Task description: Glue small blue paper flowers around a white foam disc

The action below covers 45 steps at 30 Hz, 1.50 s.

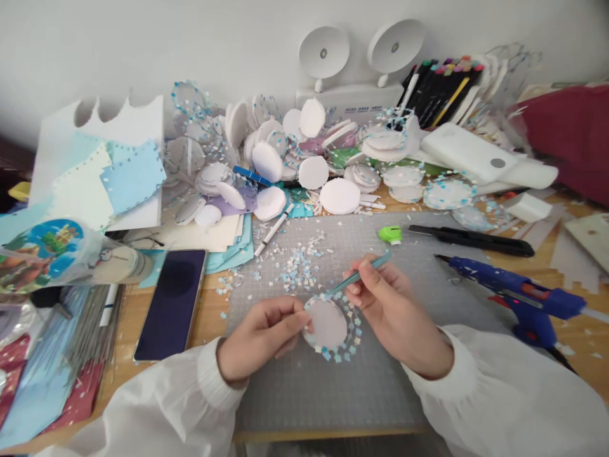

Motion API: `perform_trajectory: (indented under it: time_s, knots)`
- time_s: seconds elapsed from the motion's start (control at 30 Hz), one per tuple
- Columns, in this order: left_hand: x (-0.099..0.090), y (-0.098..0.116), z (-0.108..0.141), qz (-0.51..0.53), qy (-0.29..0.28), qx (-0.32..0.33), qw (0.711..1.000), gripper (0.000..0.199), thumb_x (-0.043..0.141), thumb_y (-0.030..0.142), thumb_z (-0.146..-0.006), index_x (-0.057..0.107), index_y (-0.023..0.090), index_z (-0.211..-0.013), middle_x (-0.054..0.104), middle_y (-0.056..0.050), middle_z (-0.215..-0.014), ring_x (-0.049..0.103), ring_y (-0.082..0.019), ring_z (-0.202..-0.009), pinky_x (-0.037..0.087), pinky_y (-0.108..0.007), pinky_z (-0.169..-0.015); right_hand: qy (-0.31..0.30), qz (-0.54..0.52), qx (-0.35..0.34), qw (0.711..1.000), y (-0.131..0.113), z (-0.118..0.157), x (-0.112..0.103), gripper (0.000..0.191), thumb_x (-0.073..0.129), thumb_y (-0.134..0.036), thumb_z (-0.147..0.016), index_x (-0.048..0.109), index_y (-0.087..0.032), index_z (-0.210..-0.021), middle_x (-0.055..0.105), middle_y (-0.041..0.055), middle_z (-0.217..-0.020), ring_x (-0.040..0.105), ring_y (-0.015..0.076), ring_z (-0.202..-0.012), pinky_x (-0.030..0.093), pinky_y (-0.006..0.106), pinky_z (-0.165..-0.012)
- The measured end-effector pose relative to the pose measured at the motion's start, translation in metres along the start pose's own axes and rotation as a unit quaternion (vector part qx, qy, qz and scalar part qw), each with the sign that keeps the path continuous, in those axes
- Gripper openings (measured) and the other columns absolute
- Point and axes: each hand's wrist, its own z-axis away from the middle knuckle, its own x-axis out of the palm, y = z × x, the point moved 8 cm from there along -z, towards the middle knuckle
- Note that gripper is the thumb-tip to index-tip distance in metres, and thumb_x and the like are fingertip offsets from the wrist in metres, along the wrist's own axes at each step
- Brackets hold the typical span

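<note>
My left hand [266,333] pinches the left edge of a round white foam or paper disc [328,322]. Small blue and white paper flowers [354,336] ring the disc's rim. In my right hand [387,304] is a pair of slim teal tweezers [354,277], gripped between thumb and fingers. Its tip touches or hovers just over the disc's upper edge; which one I cannot tell. Behind the disc, loose tiny paper flowers [299,270] lie scattered on the grey cutting mat [285,400].
Several white discs [340,195] are piled along the wall. To the right lie a blue glue gun [514,289], a black utility knife [476,239] and a small green cutter [390,235]. A phone [171,304], a cup [57,254] and thin wires [92,336] are on the left.
</note>
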Motion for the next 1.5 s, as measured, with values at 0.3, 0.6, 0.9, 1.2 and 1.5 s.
perform_trajectory:
  time_s: [0.3, 0.6, 0.9, 1.2, 1.5]
  knots:
    - [0.001, -0.002, -0.003, 0.021, -0.045, -0.017, 0.999, 0.038, 0.062, 0.048, -0.081, 0.049, 0.014, -0.068, 0.04, 0.007, -0.053, 0.031, -0.004, -0.041, 0.019, -0.019, -0.039, -0.011, 0.039, -0.003, 0.999, -0.002, 0.003, -0.002, 0.026, 0.072, -0.041, -0.076, 0.056, -0.021, -0.073, 0.057, -0.0017, -0.07, 0.048, 0.0081, -0.055, 0.047, 0.022, -0.049]
    - [0.004, -0.003, 0.001, 0.039, -0.073, 0.002, 0.997, 0.036, 0.063, 0.046, -0.079, 0.048, 0.015, -0.07, 0.04, 0.006, -0.054, 0.032, -0.005, -0.044, 0.022, -0.02, -0.042, -0.02, 0.068, -0.027, 0.997, -0.006, 0.006, 0.001, 0.027, 0.072, -0.042, -0.075, 0.055, -0.022, -0.072, 0.05, -0.0027, -0.062, 0.047, 0.0101, -0.054, 0.046, 0.024, -0.048]
    - [0.008, 0.001, 0.002, 0.026, -0.109, 0.004, 0.994, 0.033, 0.066, 0.042, -0.079, 0.047, 0.016, -0.073, 0.043, 0.006, -0.06, 0.031, -0.005, -0.047, 0.024, -0.02, -0.044, -0.061, 0.116, -0.066, 0.989, -0.007, 0.01, 0.001, 0.018, 0.064, -0.036, -0.085, 0.056, -0.023, -0.075, 0.052, -0.0026, -0.067, 0.052, 0.0102, -0.058, 0.045, 0.023, -0.051]
    - [0.008, 0.002, 0.0, 0.024, -0.101, 0.018, 0.994, 0.034, 0.067, 0.042, -0.079, 0.046, 0.016, -0.072, 0.041, 0.006, -0.06, 0.03, -0.006, -0.052, 0.023, -0.02, -0.049, -0.075, 0.151, -0.096, 0.981, -0.006, 0.012, 0.001, 0.013, 0.06, -0.035, -0.088, 0.057, -0.024, -0.082, 0.055, -0.0014, -0.073, 0.054, 0.0116, -0.06, 0.046, 0.026, -0.054]
    - [0.007, 0.002, -0.001, -0.004, -0.091, 0.026, 0.995, 0.041, 0.067, 0.049, -0.077, 0.044, 0.016, -0.07, 0.038, 0.006, -0.059, 0.028, -0.006, -0.052, 0.022, -0.02, -0.049, -0.085, 0.152, -0.12, 0.977, -0.008, 0.013, 0.003, 0.011, 0.059, -0.031, -0.09, 0.058, -0.024, -0.083, 0.055, -0.002, -0.074, 0.053, 0.0096, -0.063, 0.043, 0.023, -0.055]
